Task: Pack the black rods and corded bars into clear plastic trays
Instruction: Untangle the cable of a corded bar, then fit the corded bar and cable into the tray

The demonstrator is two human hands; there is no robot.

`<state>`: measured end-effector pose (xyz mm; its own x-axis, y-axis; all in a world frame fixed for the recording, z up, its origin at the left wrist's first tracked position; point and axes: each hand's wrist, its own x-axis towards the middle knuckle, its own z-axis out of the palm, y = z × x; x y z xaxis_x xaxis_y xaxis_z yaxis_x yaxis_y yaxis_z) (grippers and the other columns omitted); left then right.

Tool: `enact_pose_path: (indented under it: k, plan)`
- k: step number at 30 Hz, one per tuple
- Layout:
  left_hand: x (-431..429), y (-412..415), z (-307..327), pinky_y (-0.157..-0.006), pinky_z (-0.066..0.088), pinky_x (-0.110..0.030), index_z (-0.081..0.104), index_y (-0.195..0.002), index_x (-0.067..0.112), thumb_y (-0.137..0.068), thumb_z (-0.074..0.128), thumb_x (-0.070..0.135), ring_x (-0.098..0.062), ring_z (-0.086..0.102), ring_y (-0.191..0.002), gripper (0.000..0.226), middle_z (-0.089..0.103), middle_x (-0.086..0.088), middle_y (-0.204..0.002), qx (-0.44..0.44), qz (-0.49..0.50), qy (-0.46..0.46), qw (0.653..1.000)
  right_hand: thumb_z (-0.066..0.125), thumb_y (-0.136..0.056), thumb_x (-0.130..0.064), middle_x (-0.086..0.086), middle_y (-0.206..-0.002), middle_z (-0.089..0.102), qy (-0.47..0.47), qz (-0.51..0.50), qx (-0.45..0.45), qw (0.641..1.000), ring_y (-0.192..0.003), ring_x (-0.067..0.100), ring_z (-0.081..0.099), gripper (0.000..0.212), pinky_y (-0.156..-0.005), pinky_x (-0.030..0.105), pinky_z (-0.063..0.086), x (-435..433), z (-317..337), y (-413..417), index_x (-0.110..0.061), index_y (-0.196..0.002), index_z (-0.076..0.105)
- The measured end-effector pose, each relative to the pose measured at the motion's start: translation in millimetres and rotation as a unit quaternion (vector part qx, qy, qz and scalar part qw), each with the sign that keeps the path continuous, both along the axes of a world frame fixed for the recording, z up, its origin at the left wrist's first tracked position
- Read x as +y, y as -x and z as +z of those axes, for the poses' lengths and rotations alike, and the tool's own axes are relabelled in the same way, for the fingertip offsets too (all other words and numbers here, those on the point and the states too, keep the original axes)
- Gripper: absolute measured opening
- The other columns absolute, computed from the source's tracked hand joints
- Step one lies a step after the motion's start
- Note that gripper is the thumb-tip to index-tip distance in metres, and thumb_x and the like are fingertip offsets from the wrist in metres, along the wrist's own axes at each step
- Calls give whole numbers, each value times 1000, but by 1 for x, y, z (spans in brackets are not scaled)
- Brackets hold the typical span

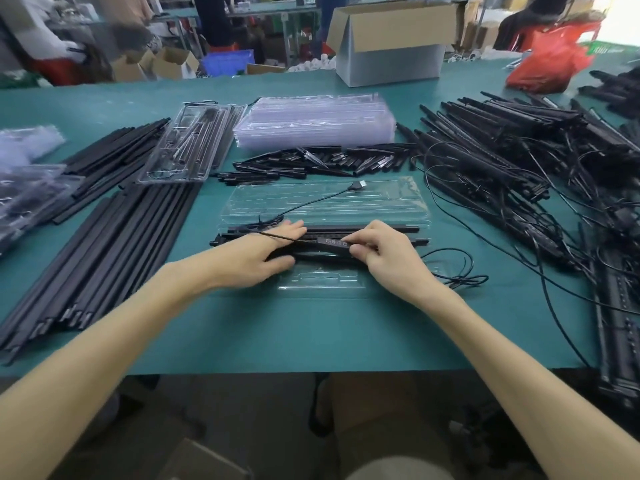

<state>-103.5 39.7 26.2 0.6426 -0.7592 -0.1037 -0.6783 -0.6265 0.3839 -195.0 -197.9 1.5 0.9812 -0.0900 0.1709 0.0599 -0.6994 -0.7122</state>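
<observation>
Left hand (256, 252) flat on the black bars (381, 227) — right hand (393, 259) fingers (363, 251) curled round the controller (323, 241) — its white marks (336, 242) illegible

Even, diffuse light from above fills the workshop, keeping the green surface (311, 327) bright and leaving only soft, faint shadows beneath the left hand (258, 254) and right hand (391, 263). The centre is sharpest: the corded bar (330, 242) pinched in the right hand shows crisp button marks. Pale glare streaks the stack of clear trays (315, 123) and the open tray (329, 202). Daylight blows out to white in the top right corner, behind a red bag (550, 64). Wide-angle distortion bows the surface's far edge and stretches both forearms. The left edge and background are smeared with blur; the floor below lies dim.
</observation>
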Motion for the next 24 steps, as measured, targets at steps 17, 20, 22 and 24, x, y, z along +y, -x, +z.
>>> enact_pose_path:
  k: [17,20,22,24]
  plan:
    - [-14,39,31,-94,43,-26,70,-116,22,-89,76,28,-12,56,-100,29,59,5,-107,-68,22,107,992,72,-90,-12,-3,-91,63,-69,44,-21,996,-91,15,61,19,-85,27,44,-5,4,7,-18,-108,78]
    - [-26,40,11,-94,45,-38,71,-112,17,-88,77,26,-17,55,-97,26,59,1,-103,-105,21,118,987,71,-91,-11,-2,-93,62,-65,60,-20,996,-91,14,60,20,-85,25,44,-4,4,9,-20,-107,78]
    - [-27,42,3,-87,48,-37,71,-104,13,-88,77,21,-16,54,-89,19,58,0,-96,-101,21,151,983,72,-91,-13,-3,-94,61,-59,70,-18,996,-90,10,58,19,-83,22,42,-4,4,10,-21,-108,77]
    - [-23,42,0,-81,48,-31,70,-98,13,-87,78,21,-14,56,-83,16,57,2,-92,-81,27,167,982,73,-90,-18,-3,-95,61,-68,76,-19,995,-86,4,56,18,-79,18,40,-4,4,12,-22,-106,78]
